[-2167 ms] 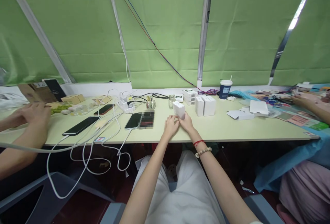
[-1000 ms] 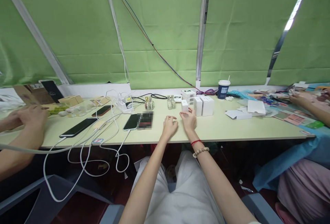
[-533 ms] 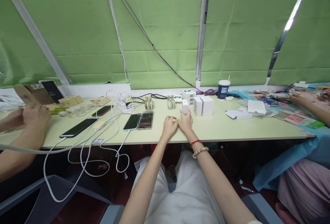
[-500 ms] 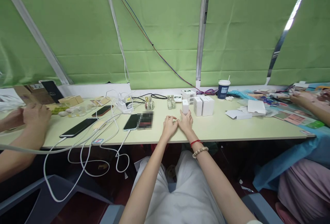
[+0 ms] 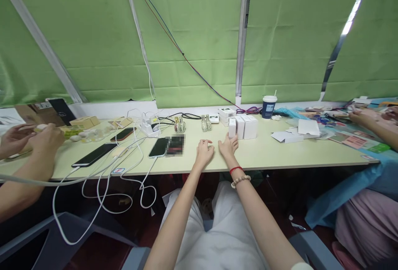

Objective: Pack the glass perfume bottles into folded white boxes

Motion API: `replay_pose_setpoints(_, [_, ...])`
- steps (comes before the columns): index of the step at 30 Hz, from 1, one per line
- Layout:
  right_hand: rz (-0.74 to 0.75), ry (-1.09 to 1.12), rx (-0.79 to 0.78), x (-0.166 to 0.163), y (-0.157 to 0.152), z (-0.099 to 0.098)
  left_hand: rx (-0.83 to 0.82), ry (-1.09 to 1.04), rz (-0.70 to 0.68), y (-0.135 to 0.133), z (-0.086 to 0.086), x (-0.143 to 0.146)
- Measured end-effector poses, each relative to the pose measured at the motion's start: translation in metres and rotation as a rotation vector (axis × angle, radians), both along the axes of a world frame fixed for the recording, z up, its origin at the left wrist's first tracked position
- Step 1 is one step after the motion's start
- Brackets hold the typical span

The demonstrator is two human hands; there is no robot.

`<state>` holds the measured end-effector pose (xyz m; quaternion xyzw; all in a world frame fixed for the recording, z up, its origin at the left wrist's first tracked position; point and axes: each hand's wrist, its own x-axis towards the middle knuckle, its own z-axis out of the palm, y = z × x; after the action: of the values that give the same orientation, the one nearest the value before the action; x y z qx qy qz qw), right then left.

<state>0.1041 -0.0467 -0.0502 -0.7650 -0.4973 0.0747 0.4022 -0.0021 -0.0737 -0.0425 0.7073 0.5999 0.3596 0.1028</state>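
Note:
My right hand (image 5: 228, 147) rests on the table with its thumb stretched away to the left. Its fingertips touch the lower front of a small upright white box (image 5: 232, 127). That box stands beside several taller white boxes (image 5: 250, 127). To the left, my left hand (image 5: 204, 152) lies on the tabletop, fingers loosely bent and apart, with nothing in it. Beyond the hands stand small clear glass bottles (image 5: 206, 123). More glass bottles (image 5: 180, 125) are farther left.
White cables run from a power strip (image 5: 149, 128) to phones, including one phone (image 5: 158, 147) left of my hands. A dark blue cup (image 5: 268, 107) stands at the back right, with cut white cardboard (image 5: 287, 137) nearby. Other people's hands work at both table ends.
My right hand has moved right, away from my left hand, and the small white box has shifted with it to beside the taller boxes. My left hand has hardly moved.

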Motion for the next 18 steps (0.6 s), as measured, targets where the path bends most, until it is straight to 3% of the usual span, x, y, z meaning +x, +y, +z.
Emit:
replay_pose_setpoints(7, [-0.074, 0.11, 0.042, 0.003, -0.001, 0.004, 0.007, 0.009, 0.003, 0.0, 0.0, -0.001])
replay_pose_setpoints(10, [-0.099, 0.132, 0.146, 0.004, -0.009, 0.011, 0.008, 0.009, -0.002, 0.001, -0.001, -0.001])
replay_pose_setpoints(14, [-0.081, 0.114, 0.309, 0.006, -0.019, 0.021, 0.004, 0.006, -0.006, 0.001, 0.0, -0.001])
replay_pose_setpoints(18, [-0.031, 0.148, 0.306, 0.007, -0.02, 0.023, -0.002, 0.004, -0.003, 0.001, 0.002, 0.0])
